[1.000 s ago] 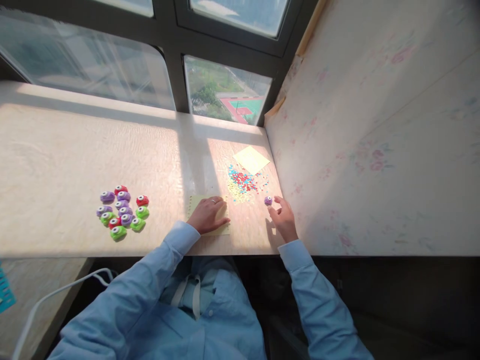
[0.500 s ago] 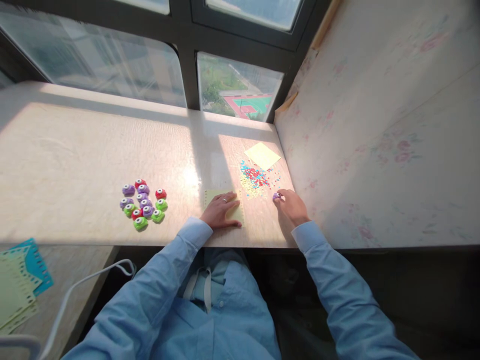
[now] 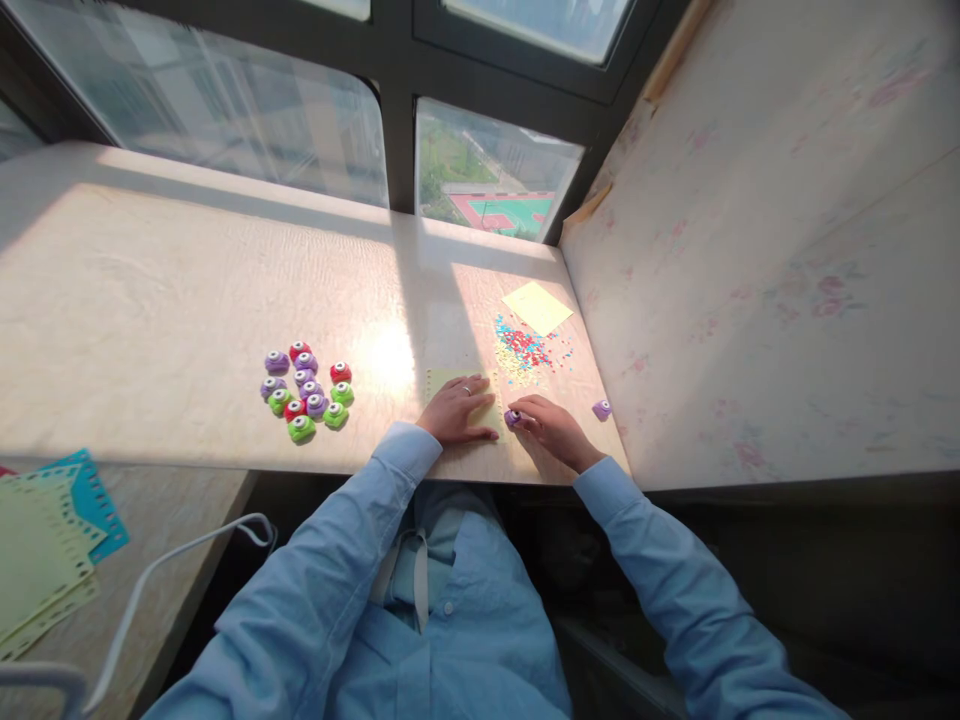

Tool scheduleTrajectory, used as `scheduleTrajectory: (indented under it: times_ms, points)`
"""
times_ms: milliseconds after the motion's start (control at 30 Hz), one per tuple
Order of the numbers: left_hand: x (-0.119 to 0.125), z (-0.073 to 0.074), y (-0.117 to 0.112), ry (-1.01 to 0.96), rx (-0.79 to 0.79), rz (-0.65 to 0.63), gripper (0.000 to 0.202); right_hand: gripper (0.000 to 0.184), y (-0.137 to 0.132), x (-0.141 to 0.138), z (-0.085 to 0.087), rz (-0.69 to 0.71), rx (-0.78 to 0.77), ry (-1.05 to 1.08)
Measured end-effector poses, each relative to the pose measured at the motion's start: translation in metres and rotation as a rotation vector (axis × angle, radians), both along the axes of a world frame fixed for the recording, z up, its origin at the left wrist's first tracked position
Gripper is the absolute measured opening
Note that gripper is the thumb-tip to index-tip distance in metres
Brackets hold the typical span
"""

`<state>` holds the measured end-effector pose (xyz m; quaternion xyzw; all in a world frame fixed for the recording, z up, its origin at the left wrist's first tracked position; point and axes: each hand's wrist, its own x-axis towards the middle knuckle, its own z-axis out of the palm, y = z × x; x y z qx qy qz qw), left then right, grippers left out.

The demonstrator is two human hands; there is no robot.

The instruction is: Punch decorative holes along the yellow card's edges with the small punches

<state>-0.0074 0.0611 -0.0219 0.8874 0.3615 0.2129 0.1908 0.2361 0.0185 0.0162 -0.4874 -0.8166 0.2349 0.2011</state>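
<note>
My left hand (image 3: 457, 411) lies flat with fingers stretched over a pale yellow sheet of paper (image 3: 441, 380), which has small holes along its edges. At the sheet's right edge, my right hand (image 3: 553, 426) grips a small purple craft hole punch (image 3: 512, 417). Whether the punch's slot is around the paper edge, I cannot tell. A second purple hole punch (image 3: 602, 410) stands by the wall, right of my right hand. Beyond my hands is a scatter of tiny red, blue and yellow paper bits (image 3: 525, 348).
Several purple, red and green hole punches (image 3: 307, 390) are grouped to the left. A yellow paper piece (image 3: 538, 307) lies behind the paper bits. Punched yellow and blue sheets (image 3: 52, 550) and a white cable (image 3: 142, 590) are at lower left. A papered wall (image 3: 750, 300) bounds the right side.
My right hand has moved left with a purple hole punch, from near the wall to the sheet's right edge. Another purple punch now shows by the wall. My left hand stays on the sheet.
</note>
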Motion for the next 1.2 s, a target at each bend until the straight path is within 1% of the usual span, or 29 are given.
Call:
scheduleTrajectory:
  times_ms: [133, 233, 333, 467, 600, 800, 967, 1200]
  points:
    - [0.001, 0.000, 0.000, 0.001, 0.014, 0.007, 0.068, 0.028, 0.003, -0.002, 0.000, -0.027, -0.002, -0.036]
    - [0.001, 0.000, 0.000, -0.017, 0.023, 0.006, 0.062, 0.028, 0.002, -0.003, 0.000, -0.031, -0.010, -0.016]
    - [0.001, 0.000, 0.000, -0.031, 0.022, 0.002, 0.059, 0.027, 0.001, -0.002, -0.001, -0.035, -0.012, 0.036]
    - [0.002, 0.001, 0.000, -0.026, 0.019, -0.003, 0.059, 0.027, -0.001, -0.002, -0.003, -0.033, 0.007, 0.130]
    - [0.002, 0.001, 0.000, -0.017, 0.025, -0.009, 0.060, 0.026, -0.005, -0.001, -0.005, -0.059, -0.008, 0.199]
    - [0.001, 0.000, 0.000, -0.020, 0.037, -0.020, 0.062, 0.025, -0.010, 0.002, -0.011, -0.046, 0.067, 0.279]
    - [0.001, -0.001, 0.000, 0.004, 0.064, -0.025, 0.067, 0.024, -0.007, 0.003, -0.014, -0.002, 0.102, 0.266]
    - [0.002, -0.004, 0.001, 0.033, 0.106, -0.020, 0.063, 0.025, -0.003, 0.007, -0.017, 0.043, 0.146, 0.168]
